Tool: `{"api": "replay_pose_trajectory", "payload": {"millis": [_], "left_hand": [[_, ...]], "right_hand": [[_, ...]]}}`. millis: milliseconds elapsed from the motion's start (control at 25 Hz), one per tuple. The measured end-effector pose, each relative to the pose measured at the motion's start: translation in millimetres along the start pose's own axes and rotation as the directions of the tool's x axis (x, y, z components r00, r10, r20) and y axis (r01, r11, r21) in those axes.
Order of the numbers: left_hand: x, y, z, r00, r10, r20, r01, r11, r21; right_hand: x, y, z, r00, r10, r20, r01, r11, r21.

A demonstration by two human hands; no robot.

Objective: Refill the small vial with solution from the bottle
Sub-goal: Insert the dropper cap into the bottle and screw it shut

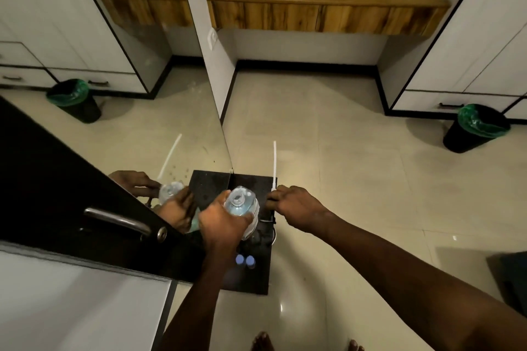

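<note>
A clear bottle (242,204) with pale blue solution stands open-mouthed over a small black table (256,279). My left hand (224,221) is wrapped around the bottle's left side. My right hand (296,208), just to the right of the bottle, is closed on the base of a long thin white tube (274,162) that points away from me. What the fingers cover at the tube's lower end is hidden. Two small vials with blue caps (245,260) stand side by side on the table, nearer to me than the bottle and below my left wrist.
A tall mirror (159,128) on the left reflects the hands and bottle. A dark door with a metal handle (117,221) juts in at lower left. A black bin with a green liner (476,128) stands on the tiled floor at right. My bare feet (262,342) show at the bottom edge.
</note>
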State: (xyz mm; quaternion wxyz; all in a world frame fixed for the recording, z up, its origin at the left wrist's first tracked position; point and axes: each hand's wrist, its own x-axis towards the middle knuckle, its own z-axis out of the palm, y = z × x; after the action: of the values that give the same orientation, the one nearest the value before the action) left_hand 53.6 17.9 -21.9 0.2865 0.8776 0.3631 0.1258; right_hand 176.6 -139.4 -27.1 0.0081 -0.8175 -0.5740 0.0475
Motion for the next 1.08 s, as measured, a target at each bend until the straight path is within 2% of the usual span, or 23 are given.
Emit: {"api": "replay_pose_trajectory", "payload": {"millis": [120,240,320,440,600,680,760,880,1080], "left_hand": [[10.7,39.7,-40.3,0.998,0.042,0.040,-0.041,0.999,-0.007],[20.2,71.6,-76.6,0.981,0.148,0.126,-0.139,0.987,-0.079],[19.1,96.8,-100.0,0.965,0.191,0.178,-0.174,0.979,-0.110],[16.3,129.0,-118.9,0.947,0.245,0.210,-0.211,0.963,-0.170],[8.0,161.5,-131.2,0.934,0.306,0.186,-0.271,0.943,-0.195],[5.9,172.2,-132.8,0.937,0.298,0.181,-0.259,0.942,-0.213],[4.3,178.3,-133.0,0.933,0.310,0.184,-0.270,0.939,-0.213],[3.7,182.6,-135.4,0.916,0.360,0.178,-0.323,0.923,-0.208],[3.2,189.8,-145.2,0.891,0.416,0.180,-0.371,0.897,-0.240]], "right_hand": [[-16.9,14.8,-49.8,0.986,0.051,-0.158,-0.051,0.999,0.009],[-30.6,27.7,-117.2,0.924,0.104,-0.369,-0.069,0.992,0.107],[-42.8,31.4,-170.6,0.844,0.170,-0.509,-0.088,0.979,0.182],[-52.3,36.6,-239.6,0.669,0.287,-0.686,-0.052,0.938,0.342],[-73.8,30.5,-312.7,0.483,0.355,-0.800,0.073,0.894,0.442],[-83.3,25.9,-338.3,0.419,0.356,-0.835,0.119,0.890,0.439],[-88.1,23.1,-352.9,0.403,0.357,-0.843,0.164,0.878,0.450],[-92.4,19.2,-362.0,0.420,0.330,-0.845,0.204,0.873,0.443],[-91.5,15.6,-352.3,0.440,0.313,-0.842,0.189,0.884,0.428]]}}
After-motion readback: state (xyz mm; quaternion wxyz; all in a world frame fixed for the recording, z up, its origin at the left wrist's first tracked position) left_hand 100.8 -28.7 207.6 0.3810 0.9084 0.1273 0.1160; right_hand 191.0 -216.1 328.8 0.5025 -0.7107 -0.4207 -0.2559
